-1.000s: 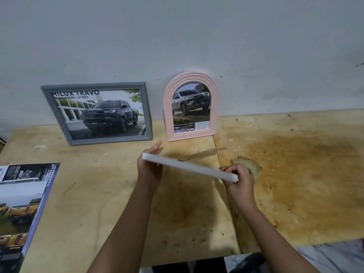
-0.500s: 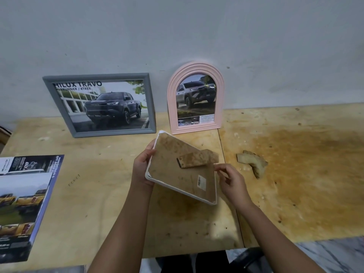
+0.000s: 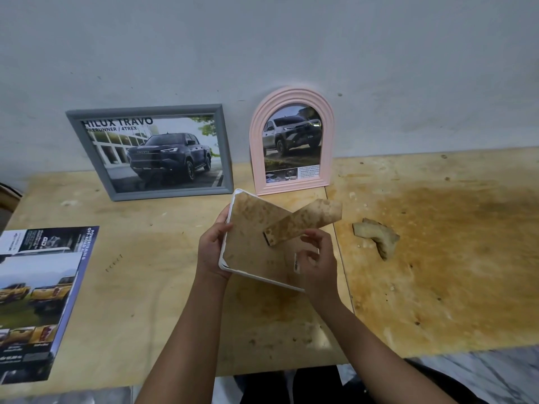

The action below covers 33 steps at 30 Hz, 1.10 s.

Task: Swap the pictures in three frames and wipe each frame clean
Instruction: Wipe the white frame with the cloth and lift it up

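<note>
Frame (image 3: 250, 252) is held back-up over the table. Left hand (image 3: 211, 252) clamps its left edge. Right hand (image 3: 315, 269) is curled at the lower-right corner, hold can't be told. Stand flap (image 3: 303, 223) is raised.

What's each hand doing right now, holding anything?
Left hand: grips the white frame by its left edge.
Right hand: fingers curled over the frame's lower right corner; whether it grips cannot be told.
</note>
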### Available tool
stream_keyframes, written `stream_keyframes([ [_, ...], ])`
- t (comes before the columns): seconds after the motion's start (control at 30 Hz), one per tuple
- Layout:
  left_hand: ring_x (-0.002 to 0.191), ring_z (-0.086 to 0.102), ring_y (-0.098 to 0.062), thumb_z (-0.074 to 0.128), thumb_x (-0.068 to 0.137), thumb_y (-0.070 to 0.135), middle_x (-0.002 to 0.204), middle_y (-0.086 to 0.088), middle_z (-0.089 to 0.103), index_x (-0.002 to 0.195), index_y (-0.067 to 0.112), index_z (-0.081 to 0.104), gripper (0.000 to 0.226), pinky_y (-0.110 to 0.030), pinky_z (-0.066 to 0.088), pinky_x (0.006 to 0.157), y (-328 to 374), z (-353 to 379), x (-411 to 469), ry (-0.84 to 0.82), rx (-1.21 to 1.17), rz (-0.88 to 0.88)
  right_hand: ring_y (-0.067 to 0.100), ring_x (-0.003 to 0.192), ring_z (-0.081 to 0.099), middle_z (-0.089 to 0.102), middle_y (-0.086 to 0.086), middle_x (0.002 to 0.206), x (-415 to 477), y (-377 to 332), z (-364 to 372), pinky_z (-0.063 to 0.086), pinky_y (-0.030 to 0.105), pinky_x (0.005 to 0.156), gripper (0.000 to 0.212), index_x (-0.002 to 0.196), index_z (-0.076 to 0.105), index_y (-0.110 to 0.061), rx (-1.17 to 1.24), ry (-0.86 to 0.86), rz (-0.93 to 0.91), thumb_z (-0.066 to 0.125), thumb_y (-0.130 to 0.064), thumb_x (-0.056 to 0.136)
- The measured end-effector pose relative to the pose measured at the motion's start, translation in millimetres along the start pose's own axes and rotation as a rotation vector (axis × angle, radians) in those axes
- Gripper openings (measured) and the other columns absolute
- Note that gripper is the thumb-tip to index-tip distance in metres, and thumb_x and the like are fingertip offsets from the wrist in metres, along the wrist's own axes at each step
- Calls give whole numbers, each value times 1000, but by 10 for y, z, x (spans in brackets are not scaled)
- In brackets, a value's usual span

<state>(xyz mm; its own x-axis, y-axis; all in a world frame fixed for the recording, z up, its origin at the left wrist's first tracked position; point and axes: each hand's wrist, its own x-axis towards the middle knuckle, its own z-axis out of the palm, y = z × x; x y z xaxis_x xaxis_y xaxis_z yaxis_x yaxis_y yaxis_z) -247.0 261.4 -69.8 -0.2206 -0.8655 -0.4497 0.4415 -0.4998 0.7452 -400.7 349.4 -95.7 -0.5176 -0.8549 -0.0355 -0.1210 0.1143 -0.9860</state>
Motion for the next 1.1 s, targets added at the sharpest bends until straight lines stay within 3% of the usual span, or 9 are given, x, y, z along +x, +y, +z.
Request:
stream_keyframes([
  [0.17, 92, 63, -22, 30, 98, 19, 109, -4, 63, 136, 10, 45, 42, -30, 58, 63, -30, 31, -21, 22, -15, 12, 4, 127, 38, 36, -9, 137, -72, 85, -20, 39, 16, 99, 64, 135, 32, -35, -204, -280, -162, 66, -37, 81],
  [0.3, 90, 64, -23, 32, 98, 19, 105, -5, 65, 134, 10, 48, 40, -30, 58, 61, -5, 90, -11, 23, -50, -18, 1, 137, 15, 10, -15, 149, -144, 154, -89, 26, 23, 110, 93, 144, 12, -39, -464, -553, -224, 73, -45, 74],
  [0.43, 99, 60, -28, 34, 98, 20, 116, -11, 61, 135, 14, 46, 40, -36, 56, 69, 79, 249, 37, 2, -22, -62, 9, 136, 22, 11, -18, 144, -75, 86, -92, 30, 34, 112, 76, 144, 17, -34, -461, -469, -224, 57, -27, 80],
  [0.57, 107, 59, -30, 42, 97, 34, 118, -16, 60, 125, 13, 57, 38, -45, 53, 88, 156, 566, 144, -49, -25, -93, -15, 133, 13, 17, -12, 146, 67, -17, -213, 20, 8, 108, 65, 140, 30, -27, -340, -389, -322, 56, -10, 83],
  [0.7, 104, 61, -31, 42, 95, 48, 110, -17, 62, 116, 15, 60, 44, -49, 46, 99, 140, 942, 324, -26, 156, -18, -11, 134, 24, 31, 2, 145, 267, -162, -500, 27, 6, 103, 56, 130, 44, -25, -216, -309, -385, 61, -3, 82],
  [0.8, 101, 59, -32, 34, 97, 49, 103, -15, 63, 118, 11, 56, 49, -47, 43, 99, 68, 1306, 469, -31, 219, 40, -3, 133, 33, 34, -11, 144, 459, -318, -803, 39, 19, 104, 49, 127, 46, -36, -54, -326, -247, 61, -19, 83],
  [0.9, 107, 55, -44, 31, 98, 47, 114, -28, 59, 134, -1, 44, 61, -50, 44, 96, -80, 1671, 626, -71, 333, 57, 13, 117, 53, 54, -3, 128, 694, -405, -1131, 51, 36, 91, 47, 126, 50, -31, 99, -315, -132, 57, -29, 80],
  [1.0, 110, 58, -23, 34, 94, 56, 122, -10, 60, 136, 22, 46, 55, -44, 47, 97, -253, 1996, 797, -151, 447, 83, 15, 93, 60, 61, 0, 104, 1052, -431, -1453, 54, 25, 70, 50, 112, 54, -27, 219, -223, -21, 64, -27, 64],
  [1.1, 116, 53, -22, 34, 84, 64, 124, -5, 58, 125, 27, 53, 58, -51, 39, 104, -394, 2316, 1001, -218, 528, 115, 17, 86, 62, 67, -2, 88, 1476, -311, -1807, 53, 20, 62, 50, 98, 57, -20, 357, -101, 102, 61, -21, 48],
])
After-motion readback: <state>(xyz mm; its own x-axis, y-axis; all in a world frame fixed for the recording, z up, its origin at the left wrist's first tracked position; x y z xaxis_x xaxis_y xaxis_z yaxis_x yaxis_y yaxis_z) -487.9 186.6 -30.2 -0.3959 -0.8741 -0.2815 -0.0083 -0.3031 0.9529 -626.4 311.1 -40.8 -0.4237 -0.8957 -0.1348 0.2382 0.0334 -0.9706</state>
